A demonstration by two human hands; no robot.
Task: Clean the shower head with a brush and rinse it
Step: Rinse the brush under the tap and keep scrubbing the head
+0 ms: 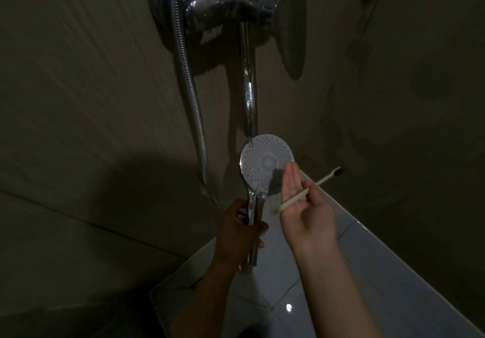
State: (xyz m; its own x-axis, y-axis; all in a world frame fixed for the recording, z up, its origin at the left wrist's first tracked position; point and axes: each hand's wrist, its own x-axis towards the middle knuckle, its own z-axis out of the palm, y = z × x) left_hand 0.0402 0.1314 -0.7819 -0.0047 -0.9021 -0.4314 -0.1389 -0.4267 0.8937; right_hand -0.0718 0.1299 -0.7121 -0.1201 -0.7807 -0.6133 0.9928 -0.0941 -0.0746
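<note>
Left hand (240,235) gripped the head (266,163) by its handle, face up under the spout (249,96). Right hand (305,206) pinched the brush (309,188), bristles off the face, other fingers (290,177) spread. Best: steady the handle, scrub nozzles in small circles.

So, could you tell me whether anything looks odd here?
Only the toothbrush: the right hand holds it with its bristles pointing away from the shower head, which the left hand holds by its handle.

1 head view looks down, close above both hands (301,206).
</note>
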